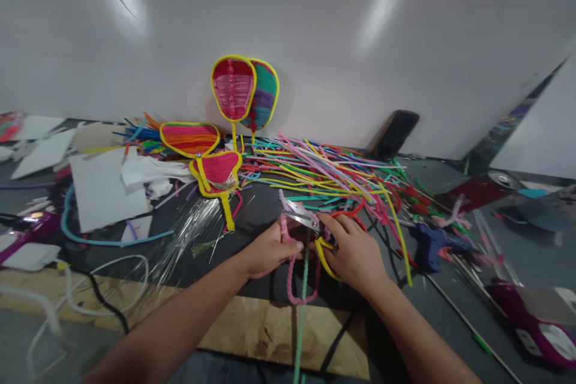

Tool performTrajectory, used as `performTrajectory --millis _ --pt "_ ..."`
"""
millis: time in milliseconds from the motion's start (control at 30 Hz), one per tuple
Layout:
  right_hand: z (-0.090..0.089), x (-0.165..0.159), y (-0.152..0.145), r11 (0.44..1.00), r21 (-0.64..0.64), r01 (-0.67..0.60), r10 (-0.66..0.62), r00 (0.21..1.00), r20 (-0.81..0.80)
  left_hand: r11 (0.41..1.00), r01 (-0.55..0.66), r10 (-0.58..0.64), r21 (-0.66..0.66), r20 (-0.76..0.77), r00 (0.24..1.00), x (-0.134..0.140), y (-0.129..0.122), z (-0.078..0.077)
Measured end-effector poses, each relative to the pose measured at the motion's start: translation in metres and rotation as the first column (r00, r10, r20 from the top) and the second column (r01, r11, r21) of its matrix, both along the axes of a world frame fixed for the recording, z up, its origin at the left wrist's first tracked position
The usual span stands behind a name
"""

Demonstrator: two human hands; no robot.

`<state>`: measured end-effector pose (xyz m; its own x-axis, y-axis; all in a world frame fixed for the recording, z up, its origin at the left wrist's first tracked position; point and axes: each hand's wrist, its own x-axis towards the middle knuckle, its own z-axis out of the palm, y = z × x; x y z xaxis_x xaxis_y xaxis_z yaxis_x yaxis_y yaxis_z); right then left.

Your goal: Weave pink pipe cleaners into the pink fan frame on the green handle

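Note:
Pinched in my left hand (269,250) is a pink twisted pipe cleaner (297,300), bent into a loop that hangs below the fingers. My right hand (357,255) grips scissors (306,220) by their yellow handle. The blades point left and lie apart around the upper end of the pink pipe cleaner. A pale green pipe cleaner (300,327) runs down between my hands; whether a hand holds it is hard to see. Just beyond my hands lies a pile of coloured pipe cleaners (315,171).
Two yellow-rimmed fans (234,87) lean against the white partition (315,42); more yellow-edged pieces (191,138) lie left. A dark phone (396,134) stands right, beyond a blue glue gun (429,246). A purple device (537,324) sits near right. White card (108,192) and cables lie left.

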<state>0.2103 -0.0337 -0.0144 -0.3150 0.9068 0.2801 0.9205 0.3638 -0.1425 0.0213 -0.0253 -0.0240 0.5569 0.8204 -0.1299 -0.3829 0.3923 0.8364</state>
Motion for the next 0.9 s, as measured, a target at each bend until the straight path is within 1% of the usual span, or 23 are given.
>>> performTrajectory --millis 100,367,567,667,733,767,833,900 --pt "0.002 -0.001 -0.001 0.999 0.046 -0.019 0.018 0.999 0.040 0.999 0.021 -0.021 0.025 -0.003 1.000 0.002 -0.001 -0.003" --pt "0.003 0.003 -0.004 0.983 0.163 -0.089 0.068 0.989 0.131 0.995 -0.003 0.012 0.101 -0.097 0.995 0.000 -0.003 -0.002" --pt "0.004 0.006 -0.005 0.963 0.235 -0.135 0.093 0.979 0.181 0.996 -0.006 0.015 0.092 -0.101 0.995 0.001 -0.004 0.002" --pt "0.003 0.006 -0.004 0.956 0.254 -0.149 0.105 0.978 0.178 0.997 -0.017 0.024 0.077 -0.095 0.995 0.002 -0.004 0.002" --pt "0.002 0.009 -0.002 0.963 0.243 -0.115 0.086 0.988 0.126 0.999 -0.022 0.025 0.040 -0.075 0.997 0.000 -0.004 0.002" --pt "0.003 0.012 0.001 0.971 0.228 -0.074 0.056 0.995 0.084 1.000 -0.023 0.024 0.005 -0.061 0.998 -0.001 -0.003 0.002" --pt "0.004 0.021 0.006 0.975 0.204 0.083 -0.083 0.997 -0.008 0.997 -0.033 0.031 -0.074 -0.028 0.999 -0.004 0.000 0.003" --pt "0.005 0.035 0.013 0.946 0.172 0.273 -0.270 0.962 -0.046 0.990 -0.057 0.059 -0.127 0.010 0.998 -0.009 0.006 0.004"
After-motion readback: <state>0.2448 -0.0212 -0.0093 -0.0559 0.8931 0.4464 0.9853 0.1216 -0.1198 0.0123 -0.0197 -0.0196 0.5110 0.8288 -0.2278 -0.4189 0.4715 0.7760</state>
